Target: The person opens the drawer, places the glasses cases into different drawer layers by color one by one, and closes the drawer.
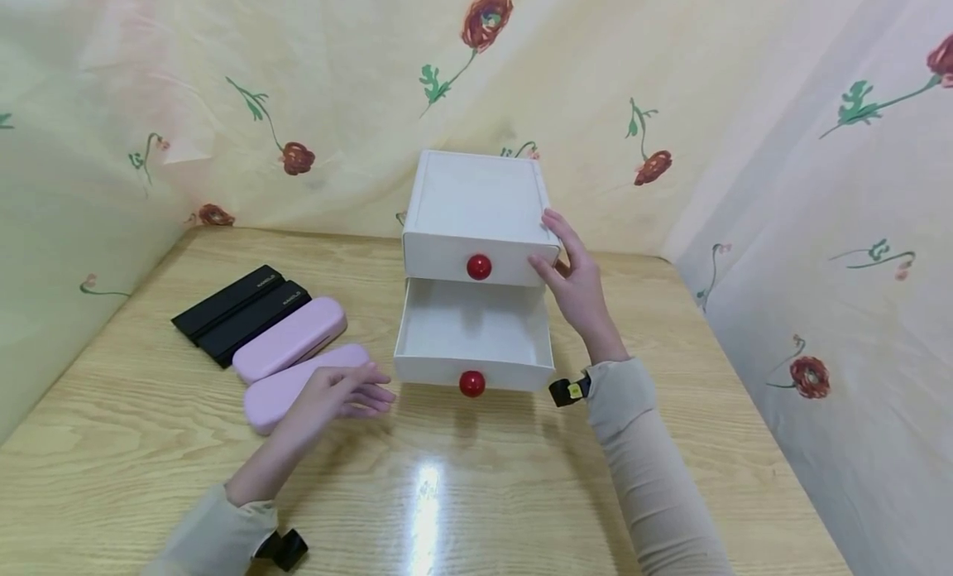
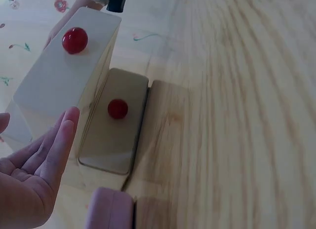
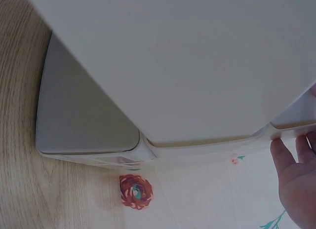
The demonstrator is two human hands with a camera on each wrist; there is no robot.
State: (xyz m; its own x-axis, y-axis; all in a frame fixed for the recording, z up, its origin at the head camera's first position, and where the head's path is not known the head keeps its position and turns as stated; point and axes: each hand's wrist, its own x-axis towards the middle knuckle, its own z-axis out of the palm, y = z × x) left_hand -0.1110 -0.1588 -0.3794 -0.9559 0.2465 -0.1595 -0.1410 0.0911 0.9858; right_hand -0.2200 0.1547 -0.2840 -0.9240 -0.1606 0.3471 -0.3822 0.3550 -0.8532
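Note:
A white box of drawers [image 1: 480, 187] with round red knobs stands at the back of the table. Its middle drawer [image 1: 472, 319] is pulled out, and its visible inside is bare. The bottom drawer [image 2: 113, 135] shows in the left wrist view, hidden from the head. My right hand [image 1: 577, 286] rests at the box's upper right corner, thumb against the top drawer's front [image 1: 439, 257] and fingers on the edge. Straight-fingered and holding nothing, my left hand [image 1: 328, 402] hovers left of the pulled-out drawer, in front of the nearer pink case [image 1: 271, 398].
Another pink case [image 1: 286, 340] lies just behind the nearer one. Beyond it, two flat black cases [image 1: 241, 311] sit side by side on the wooden table [image 1: 357, 510]. Flowered cloth [image 1: 357, 88] hangs behind and along both sides.

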